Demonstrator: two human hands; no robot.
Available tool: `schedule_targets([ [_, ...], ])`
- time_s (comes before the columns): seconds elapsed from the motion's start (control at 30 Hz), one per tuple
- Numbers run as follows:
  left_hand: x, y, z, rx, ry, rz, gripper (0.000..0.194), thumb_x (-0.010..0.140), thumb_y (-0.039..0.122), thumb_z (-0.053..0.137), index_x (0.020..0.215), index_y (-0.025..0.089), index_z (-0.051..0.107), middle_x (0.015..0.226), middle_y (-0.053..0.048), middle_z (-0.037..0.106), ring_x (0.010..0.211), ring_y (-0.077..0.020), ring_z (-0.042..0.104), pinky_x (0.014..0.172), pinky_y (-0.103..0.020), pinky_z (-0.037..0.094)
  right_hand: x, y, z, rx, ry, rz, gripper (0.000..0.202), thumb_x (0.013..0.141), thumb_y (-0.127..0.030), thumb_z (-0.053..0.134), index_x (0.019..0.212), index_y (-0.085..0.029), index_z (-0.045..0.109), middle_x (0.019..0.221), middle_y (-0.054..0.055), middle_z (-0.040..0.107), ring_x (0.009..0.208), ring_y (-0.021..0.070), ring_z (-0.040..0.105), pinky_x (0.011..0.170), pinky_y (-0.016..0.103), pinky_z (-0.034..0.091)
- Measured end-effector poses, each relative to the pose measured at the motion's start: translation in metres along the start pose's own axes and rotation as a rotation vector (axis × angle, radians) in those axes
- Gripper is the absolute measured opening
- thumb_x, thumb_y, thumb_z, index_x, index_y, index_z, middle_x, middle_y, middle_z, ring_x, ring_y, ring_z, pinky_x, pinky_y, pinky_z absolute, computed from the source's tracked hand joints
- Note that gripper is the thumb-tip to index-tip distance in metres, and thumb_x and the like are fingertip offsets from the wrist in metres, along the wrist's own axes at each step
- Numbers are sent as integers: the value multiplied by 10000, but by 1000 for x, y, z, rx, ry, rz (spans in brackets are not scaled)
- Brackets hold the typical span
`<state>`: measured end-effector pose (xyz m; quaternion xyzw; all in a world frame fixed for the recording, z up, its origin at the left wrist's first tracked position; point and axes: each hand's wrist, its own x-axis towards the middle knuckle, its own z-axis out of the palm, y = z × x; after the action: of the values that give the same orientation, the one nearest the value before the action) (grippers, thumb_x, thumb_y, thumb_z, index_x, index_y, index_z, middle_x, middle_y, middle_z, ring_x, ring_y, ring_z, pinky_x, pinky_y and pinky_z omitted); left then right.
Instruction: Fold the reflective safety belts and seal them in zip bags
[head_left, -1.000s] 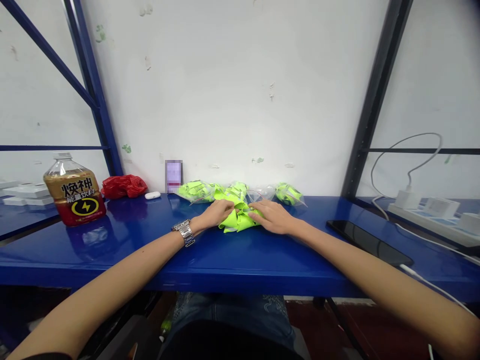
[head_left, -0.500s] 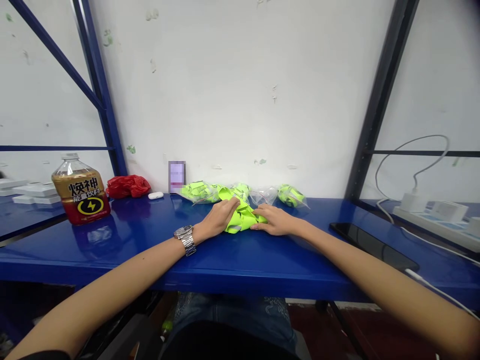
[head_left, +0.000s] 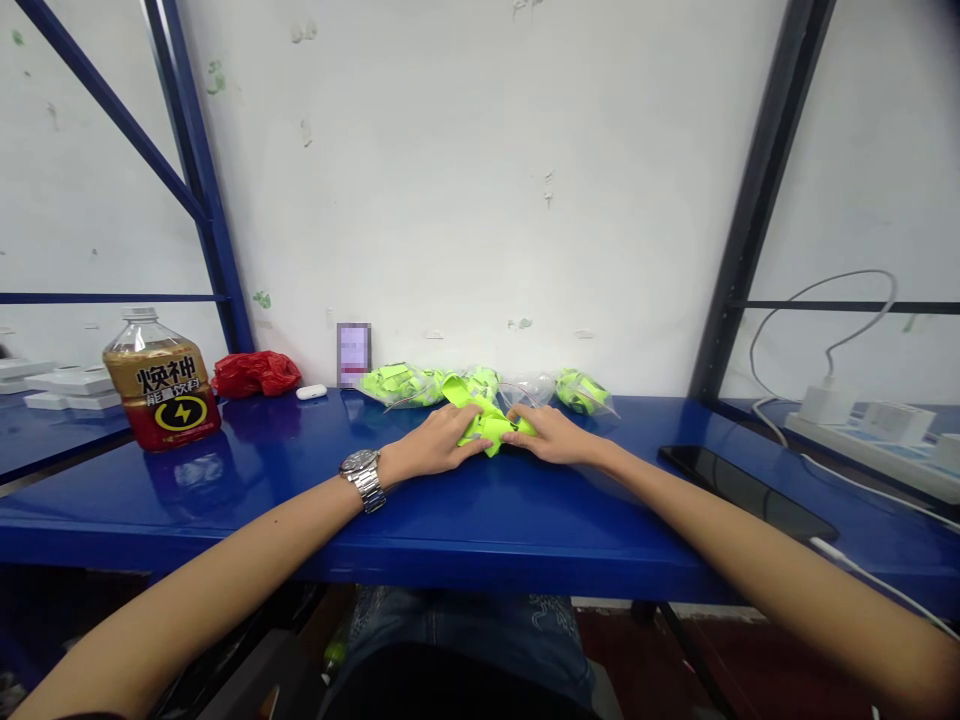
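Both my hands are on a crumpled bundle of neon-yellow fabric with greyish strips (head_left: 486, 422) on the blue table. My left hand (head_left: 433, 440), with a metal watch on its wrist, grips the bundle's left side between thumb and fingers. From the right, my right hand (head_left: 553, 434) pinches the other side, its thumb pressed on the cloth. Part of the fabric sticks up beyond my fingers. Just behind lie clear plastic bags holding similar neon-yellow material, one on the left (head_left: 403, 384) and one on the right (head_left: 583, 392).
A large drink bottle (head_left: 165, 385) stands at the left of the blue table (head_left: 465, 530). Near the wall are a red plastic bag (head_left: 256, 373), a small white case (head_left: 311, 392) and an upright phone (head_left: 354, 354). A dark phone (head_left: 742, 490) charges at right by a power strip (head_left: 874, 450).
My left hand has turned, its thumb now coming across the front of the fabric. The bundle looks gathered smaller between both hands. My right hand has shifted little.
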<state>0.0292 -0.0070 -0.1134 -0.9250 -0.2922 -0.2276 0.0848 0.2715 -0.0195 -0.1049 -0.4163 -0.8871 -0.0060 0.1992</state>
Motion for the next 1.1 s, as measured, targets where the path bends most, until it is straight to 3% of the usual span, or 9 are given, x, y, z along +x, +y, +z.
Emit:
schedule_targets([
  [0.13, 6, 1, -2, 30, 9, 8, 434, 988, 493, 264, 1056, 155, 527, 851, -74, 594, 763, -201, 542, 687, -304, 376, 3, 0, -3, 81, 49, -43, 440, 950, -557, 346, 864, -171, 537, 686, 11, 534, 604, 143, 479, 586, 270, 331],
  [0.27, 12, 2, -5, -45, -24, -52, 407, 994, 473, 256, 915, 163, 508, 620, 13, 470, 542, -146, 424, 566, -284, 289, 7, 2, -4, 155, 60, -64, 501, 956, -581, 278, 691, -189, 441, 598, -27, 414, 550, 114, 395, 555, 267, 294],
  [0.43, 15, 1, -4, -226, -48, -107, 424, 993, 454, 240, 740, 180, 442, 644, 7, 466, 575, -139, 429, 579, -288, 303, 12, 0, -4, 217, 2, -19, 553, 918, -672, 218, 602, -218, 230, 545, -54, 191, 495, 93, 214, 489, 274, 205],
  [0.57, 13, 0, -1, -222, -85, -155, 444, 992, 472, 206, 760, 183, 449, 689, -13, 468, 703, -178, 455, 659, -307, 356, 13, -4, -5, 272, -108, 60, 568, 889, -717, 204, 602, -229, 165, 543, -60, 130, 478, 86, 138, 459, 273, 159],
  [0.7, 11, 3, 1, -160, -8, -161, 375, 992, 452, 233, 991, 169, 479, 817, -38, 452, 849, -214, 439, 758, -346, 394, 15, -2, 0, 172, -58, 102, 542, 931, -648, 204, 594, -225, 208, 527, -55, 191, 465, 94, 225, 470, 273, 210],
  [0.8, 12, 5, 6, -137, 30, -131, 327, 995, 407, 249, 1141, 181, 436, 877, -43, 434, 821, -199, 435, 757, -346, 399, 16, 1, 9, 32, 25, 71, 486, 973, -545, 232, 642, -211, 353, 573, -18, 363, 573, 143, 414, 551, 280, 336],
  [0.87, 13, 4, 9, -31, 43, -107, 302, 998, 368, 241, 1079, 200, 479, 868, -43, 424, 786, -193, 418, 738, -339, 384, 16, 1, 16, -55, 153, 54, 381, 983, -471, 289, 795, -189, 462, 731, 39, 500, 746, 191, 500, 658, 304, 403],
  [0.97, 16, 0, 12, 109, 73, -61, 308, 998, 329, 242, 959, 200, 519, 867, -52, 448, 773, -191, 412, 727, -331, 359, 14, -2, 23, -182, 315, 25, 269, 985, -380, 338, 987, -160, 492, 951, 113, 545, 896, 224, 507, 770, 340, 420],
  [1.1, 15, -3, 6, 12, 66, -11, 338, 1004, 346, 242, 928, 180, 526, 843, -50, 506, 798, -188, 459, 746, -325, 370, 10, -6, 19, -319, 298, -75, 343, 997, -361, 298, 897, -156, 554, 877, 107, 547, 863, 225, 490, 799, 361, 401],
])
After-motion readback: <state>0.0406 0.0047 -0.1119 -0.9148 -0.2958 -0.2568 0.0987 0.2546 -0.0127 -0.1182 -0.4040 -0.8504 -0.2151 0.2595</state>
